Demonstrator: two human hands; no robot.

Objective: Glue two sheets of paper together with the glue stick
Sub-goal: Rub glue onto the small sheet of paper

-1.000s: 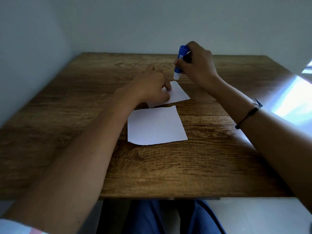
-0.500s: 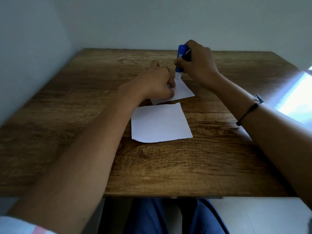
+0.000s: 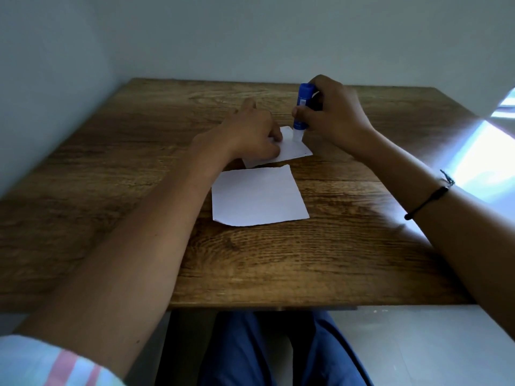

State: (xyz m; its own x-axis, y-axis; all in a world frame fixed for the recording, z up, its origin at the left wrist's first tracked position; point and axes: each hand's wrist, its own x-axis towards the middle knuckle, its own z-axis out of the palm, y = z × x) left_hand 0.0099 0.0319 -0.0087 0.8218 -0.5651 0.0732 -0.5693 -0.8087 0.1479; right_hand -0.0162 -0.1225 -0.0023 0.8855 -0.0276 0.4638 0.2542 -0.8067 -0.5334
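We see a brown wooden table with a strong wavy grain (image 3: 278,260) filling the middle of the frame, its near edge running across the lower third and its far edge meeting a plain pale grey-blue wall (image 3: 223,32) that takes up the whole top and the upper left. At the right edge a patch of bright daylight (image 3: 485,151) falls across the tabletop and the pale floor (image 3: 418,352) at lower right. Low in the frame, dark blue trousers (image 3: 278,355) show under the table, a pale sleeve with pink stripes (image 3: 53,363) sits in the lower left corner, and a thin black cord bracelet (image 3: 429,200) circles a wrist at the right.
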